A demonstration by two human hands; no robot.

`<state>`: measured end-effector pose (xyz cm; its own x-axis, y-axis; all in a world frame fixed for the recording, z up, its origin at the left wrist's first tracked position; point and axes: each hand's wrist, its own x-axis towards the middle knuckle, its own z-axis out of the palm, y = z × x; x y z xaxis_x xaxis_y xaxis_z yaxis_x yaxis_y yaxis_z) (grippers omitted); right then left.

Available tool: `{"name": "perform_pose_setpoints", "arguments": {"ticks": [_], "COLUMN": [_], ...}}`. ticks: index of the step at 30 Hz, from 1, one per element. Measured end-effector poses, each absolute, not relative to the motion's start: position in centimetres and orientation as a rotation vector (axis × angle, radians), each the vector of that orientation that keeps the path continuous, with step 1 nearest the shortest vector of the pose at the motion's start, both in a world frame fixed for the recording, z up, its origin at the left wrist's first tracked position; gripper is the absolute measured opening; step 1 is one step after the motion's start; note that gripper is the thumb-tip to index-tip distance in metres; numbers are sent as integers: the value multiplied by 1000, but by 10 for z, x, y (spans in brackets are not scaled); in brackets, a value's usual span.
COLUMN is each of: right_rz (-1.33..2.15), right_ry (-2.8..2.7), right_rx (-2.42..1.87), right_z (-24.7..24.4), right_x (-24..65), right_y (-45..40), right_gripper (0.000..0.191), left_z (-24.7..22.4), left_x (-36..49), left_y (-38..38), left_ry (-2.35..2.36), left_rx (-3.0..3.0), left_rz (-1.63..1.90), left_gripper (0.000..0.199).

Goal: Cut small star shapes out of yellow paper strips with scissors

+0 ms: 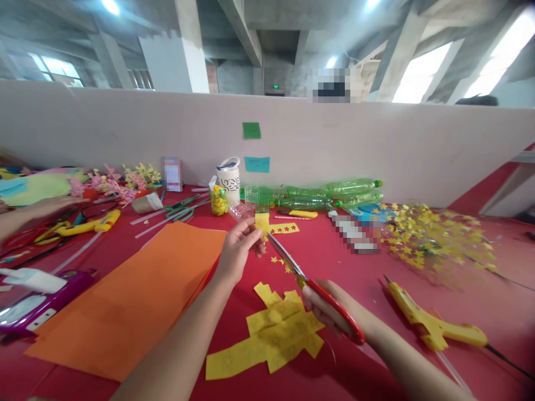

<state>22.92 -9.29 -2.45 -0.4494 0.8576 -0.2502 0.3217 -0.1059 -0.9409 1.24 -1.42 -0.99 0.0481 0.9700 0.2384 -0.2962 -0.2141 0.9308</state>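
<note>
My left hand [241, 249] pinches a small yellow piece [262, 221] at the middle of the table; its exact shape is partly hidden by the fingers. In my right hand [330, 303] is a pair of red-handled scissors [334, 306], the blades pointing up and left close to the left fingertips. Below the blades lie loose yellow paper strips [271, 328] in an overlapping heap. Small yellow stars [276, 260] are scattered just beyond it. A yellow strip with star shapes [285, 228] lies behind the left hand.
Orange sheets [137, 295] cover the left front. Glue guns lie on both sides, one yellow [430, 314] at right. Green plastic bottles [309, 201] and a white cup [229, 182] stand along the partition. Yellow star sprays [426, 239] spread at right. Another person's arm [37, 214] reaches in at left.
</note>
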Motion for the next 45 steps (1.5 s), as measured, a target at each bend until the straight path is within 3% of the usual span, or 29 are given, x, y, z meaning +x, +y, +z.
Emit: {"name": "perform_pose_setpoints", "arguments": {"ticks": [45], "right_rz": [1579], "right_ry": [-1741], "right_rx": [-1329], "right_z": [-22], "right_x": [231], "right_y": [-93], "right_gripper": [49], "left_z": [-10], "left_x": [9], "left_y": [-13], "left_ry": [865], "left_rx": [1372], "left_rz": [1432], "left_gripper": [28]}}
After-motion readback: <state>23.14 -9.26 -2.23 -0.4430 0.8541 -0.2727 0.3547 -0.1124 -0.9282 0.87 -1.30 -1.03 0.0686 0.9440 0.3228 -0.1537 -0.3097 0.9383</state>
